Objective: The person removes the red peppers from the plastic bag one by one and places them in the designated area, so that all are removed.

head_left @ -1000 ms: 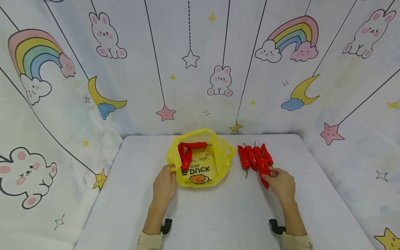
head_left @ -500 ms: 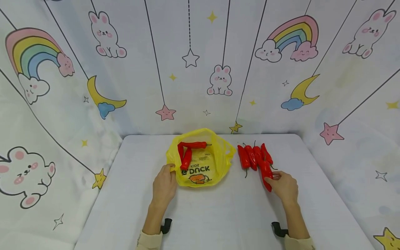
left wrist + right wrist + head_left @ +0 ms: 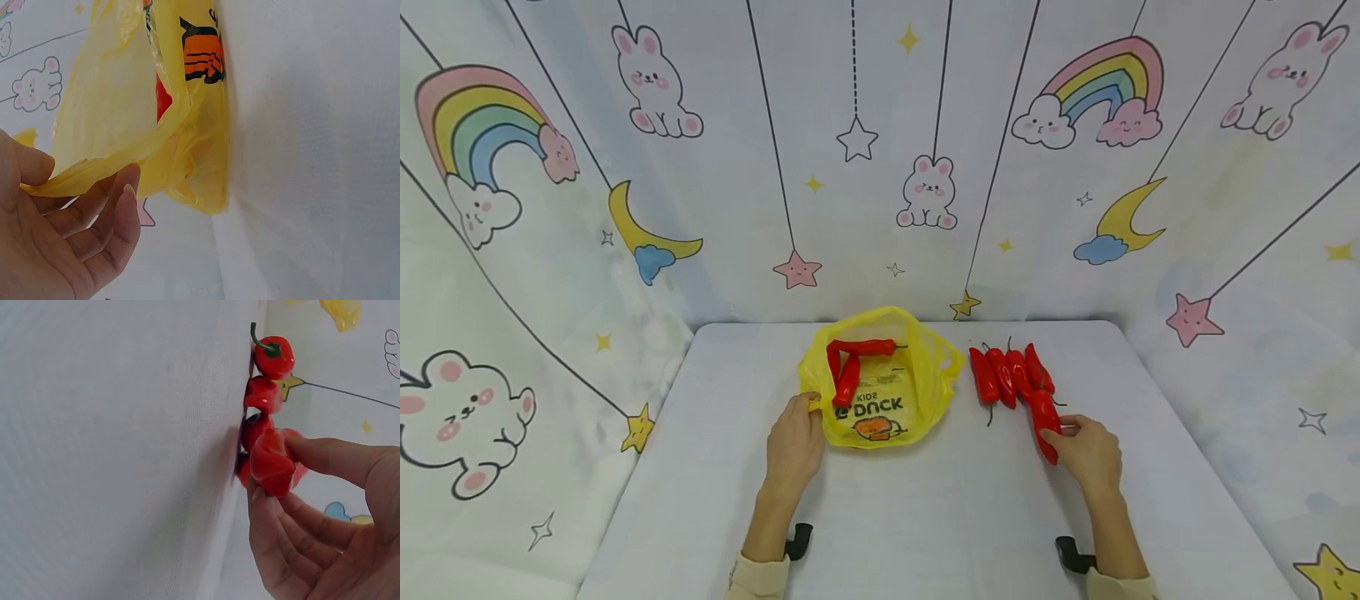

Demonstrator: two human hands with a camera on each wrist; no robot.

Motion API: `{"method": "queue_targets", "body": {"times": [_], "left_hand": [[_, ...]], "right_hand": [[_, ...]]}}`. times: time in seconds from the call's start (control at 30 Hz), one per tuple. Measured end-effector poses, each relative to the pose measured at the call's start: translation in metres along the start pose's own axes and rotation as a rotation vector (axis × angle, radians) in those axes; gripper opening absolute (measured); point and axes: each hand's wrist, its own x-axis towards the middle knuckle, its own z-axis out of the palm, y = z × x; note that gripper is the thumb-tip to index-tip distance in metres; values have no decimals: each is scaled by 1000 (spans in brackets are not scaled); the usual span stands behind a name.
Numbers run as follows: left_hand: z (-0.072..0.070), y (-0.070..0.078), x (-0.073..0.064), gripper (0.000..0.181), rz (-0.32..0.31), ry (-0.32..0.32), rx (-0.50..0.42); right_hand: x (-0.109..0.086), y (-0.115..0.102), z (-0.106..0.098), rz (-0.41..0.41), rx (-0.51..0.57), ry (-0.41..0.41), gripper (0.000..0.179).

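A yellow plastic bag [image 3: 928,392] lies with its mouth spread toward me, several red chili peppers [image 3: 847,379] inside it near the left. My left hand [image 3: 795,442] pinches the bag's left edge; in the left wrist view the thumb and fingers [image 3: 128,215] grip the thin yellow film [image 3: 94,175]. To the right, my right hand [image 3: 1088,454] holds a red pepper [image 3: 1045,421] between thumb and fingers by its lower end. In the right wrist view this pepper [image 3: 272,464] is close in front of the other peppers, partly hiding them.
Several more red peppers [image 3: 1000,377] lie in a row right of the bag, near the back of the white table [image 3: 917,517]. Behind the table hangs a cloth [image 3: 865,217] printed with rabbits, stars and rainbows.
My right hand has moved slightly right and toward me, drawing the held pepper away from the row. The left hand and the bag have stayed put.
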Motion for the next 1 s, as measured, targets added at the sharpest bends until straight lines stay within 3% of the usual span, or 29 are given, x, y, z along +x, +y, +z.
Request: {"method": "queue_targets", "body": {"times": [1.0], "left_hand": [[0,-1,2,31,2,-10,-3]], "right_hand": [[-4,20,-10,24,-38,-68,53]]}}
